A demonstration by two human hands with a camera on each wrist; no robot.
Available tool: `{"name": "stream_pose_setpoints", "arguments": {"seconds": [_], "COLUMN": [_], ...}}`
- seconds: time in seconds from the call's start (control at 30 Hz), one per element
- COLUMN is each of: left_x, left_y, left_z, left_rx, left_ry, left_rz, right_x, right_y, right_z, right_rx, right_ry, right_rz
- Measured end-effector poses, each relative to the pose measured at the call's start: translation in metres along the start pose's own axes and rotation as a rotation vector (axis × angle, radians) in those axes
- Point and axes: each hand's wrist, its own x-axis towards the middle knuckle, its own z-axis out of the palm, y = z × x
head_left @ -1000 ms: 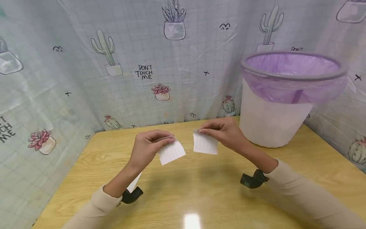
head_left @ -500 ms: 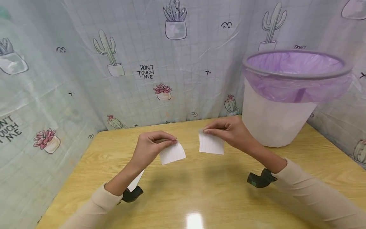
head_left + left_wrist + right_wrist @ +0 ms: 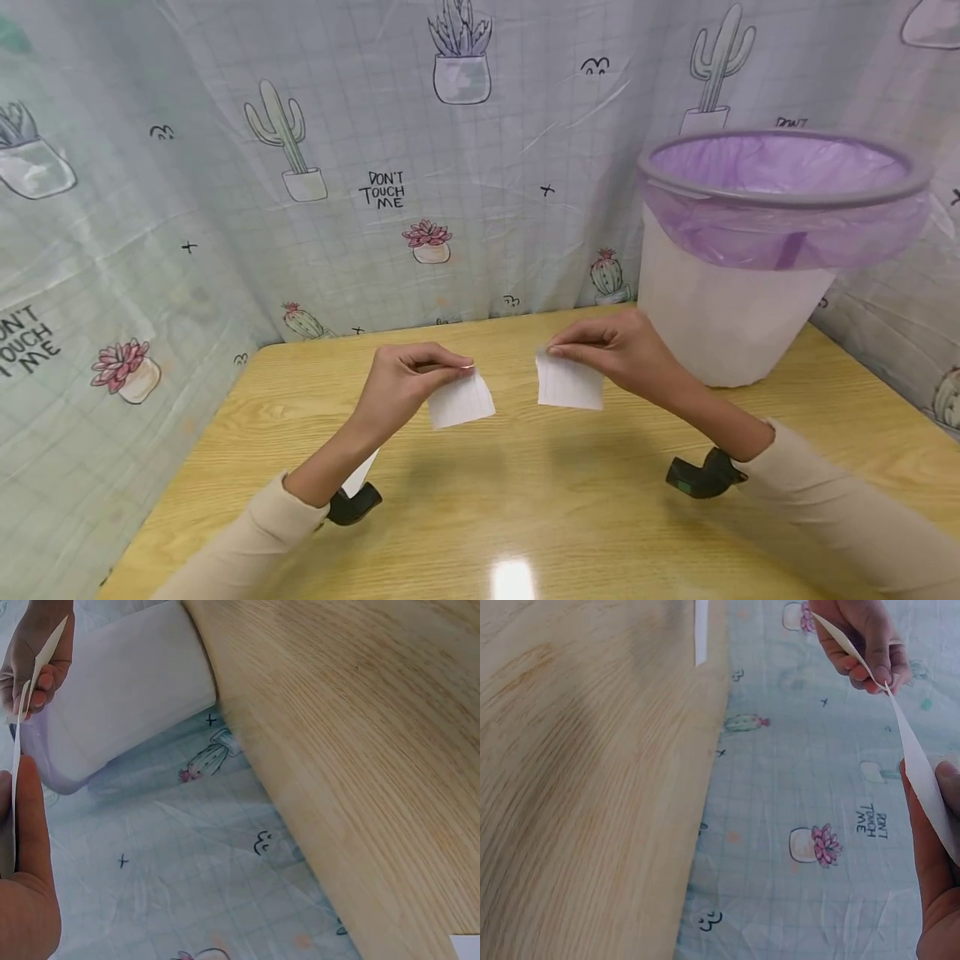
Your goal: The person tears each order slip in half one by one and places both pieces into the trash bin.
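Between thumb and fingers, my left hand [image 3: 405, 385] pinches a small white lined piece of paper [image 3: 462, 402] by its upper edge. A similar lined piece of paper [image 3: 572, 385] hangs from my right hand [image 3: 618, 348], pinched at its top left corner. Both pieces are held above the table, with a gap between them. In the right wrist view, the paper in the right hand [image 3: 922, 774] shows nearly edge-on. Another white paper [image 3: 360, 477] lies on the table, partly hidden behind my left wrist.
A white bin [image 3: 727, 308] with a purple liner [image 3: 780, 225] stands at the table's back right, beyond my right hand. The wood-grain table [image 3: 480, 517] meets a cactus-print curtain [image 3: 487, 208] at the back and sides. Dark wrist cameras sit under both wrists.
My right hand has moved to the right with its paper, widening the gap between the two pieces. The left hand has shifted slightly right, and the head view has turned a little.
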Motion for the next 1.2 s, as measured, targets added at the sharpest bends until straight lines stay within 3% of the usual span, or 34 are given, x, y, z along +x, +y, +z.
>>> {"name": "stream_pose_setpoints", "arguments": {"seconds": [0.53, 1.2], "left_x": [0.013, 0.027], "left_y": [0.006, 0.019], "left_z": [0.011, 0.018], "left_rx": [-0.07, -0.032], "left_ry": [-0.029, -0.073], "left_rz": [0.013, 0.097], "right_x": [-0.004, -0.006], "right_y": [-0.002, -0.009], "right_z": [-0.016, -0.056], "right_rx": [-0.126, -0.305], "right_ry": [-0.013, -0.115], "right_rz": [-0.147, -0.328]}}
